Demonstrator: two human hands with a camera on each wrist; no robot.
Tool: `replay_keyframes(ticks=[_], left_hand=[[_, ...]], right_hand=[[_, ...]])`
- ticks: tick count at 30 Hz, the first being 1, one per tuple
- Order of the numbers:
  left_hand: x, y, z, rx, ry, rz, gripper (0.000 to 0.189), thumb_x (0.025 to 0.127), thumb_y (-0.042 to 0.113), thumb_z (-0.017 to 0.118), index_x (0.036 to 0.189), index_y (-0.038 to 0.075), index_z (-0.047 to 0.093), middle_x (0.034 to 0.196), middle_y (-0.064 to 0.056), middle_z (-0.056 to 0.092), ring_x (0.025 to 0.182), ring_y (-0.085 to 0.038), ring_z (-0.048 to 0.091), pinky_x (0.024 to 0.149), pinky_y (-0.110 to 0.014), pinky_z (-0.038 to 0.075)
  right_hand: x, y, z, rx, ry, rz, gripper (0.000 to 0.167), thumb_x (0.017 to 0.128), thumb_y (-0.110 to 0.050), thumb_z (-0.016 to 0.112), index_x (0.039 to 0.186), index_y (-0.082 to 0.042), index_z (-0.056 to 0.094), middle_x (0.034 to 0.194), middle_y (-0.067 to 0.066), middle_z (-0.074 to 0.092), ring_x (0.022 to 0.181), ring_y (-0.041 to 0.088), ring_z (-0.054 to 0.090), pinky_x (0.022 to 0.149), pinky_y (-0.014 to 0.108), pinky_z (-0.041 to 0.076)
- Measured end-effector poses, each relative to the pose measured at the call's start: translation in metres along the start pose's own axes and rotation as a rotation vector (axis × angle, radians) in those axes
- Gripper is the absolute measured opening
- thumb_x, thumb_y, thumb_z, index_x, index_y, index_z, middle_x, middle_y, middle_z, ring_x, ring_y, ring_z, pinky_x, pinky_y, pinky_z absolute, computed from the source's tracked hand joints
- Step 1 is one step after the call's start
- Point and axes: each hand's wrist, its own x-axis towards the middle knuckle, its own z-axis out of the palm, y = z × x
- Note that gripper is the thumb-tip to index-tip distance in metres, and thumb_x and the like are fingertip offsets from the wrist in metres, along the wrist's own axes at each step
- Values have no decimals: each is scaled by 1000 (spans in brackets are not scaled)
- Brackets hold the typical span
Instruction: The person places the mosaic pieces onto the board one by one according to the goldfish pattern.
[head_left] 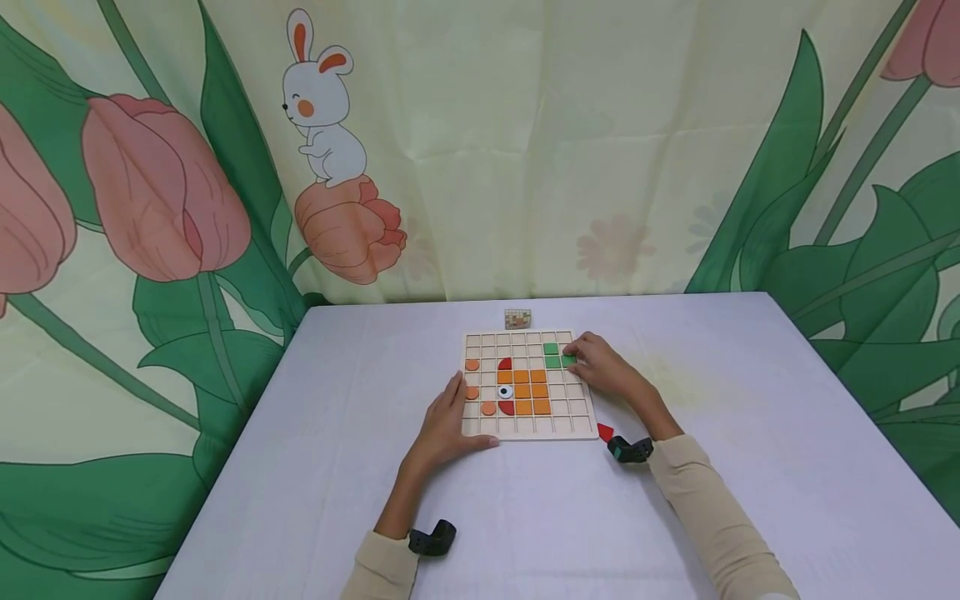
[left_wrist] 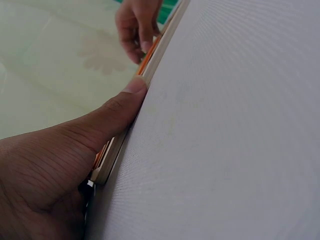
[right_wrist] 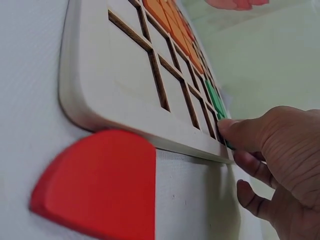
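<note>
A pale wooden grid board (head_left: 573,422) lies on the table with orange squares (head_left: 522,391), orange discs (head_left: 489,408), red quarter-round pieces (head_left: 506,408) and a round eye piece (head_left: 506,392) in its cells. My left hand (head_left: 444,425) rests at the near left corner, fingers along the left side and thumb (left_wrist: 120,107) on the front edge. At the right side, my right hand (head_left: 609,367) pinches a green square tile (head_left: 568,361) between thumb and finger. Other green squares (head_left: 552,356) sit beside it; the fingertips partly hide this corner.
A red quarter-round piece (right_wrist: 102,185) lies loose on the cloth by the board's near right corner. Behind the board stands a small picture card (head_left: 517,318). The white-covered table (head_left: 360,367) ends at a printed curtain (head_left: 487,167).
</note>
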Motion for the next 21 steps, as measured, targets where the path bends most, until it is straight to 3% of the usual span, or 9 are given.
replay_keyframes(ticks=[21], left_hand=[[2,0,0,-8,0,-7,124,67,55,84,157,7,13,164,-8,10,146,-32,19,113,-53,26]], right_hand=[[-8,-3,-2,-39,12,10,41,95,-15,63,131,3,56,117,16,54,106,28,53,94,45,48]])
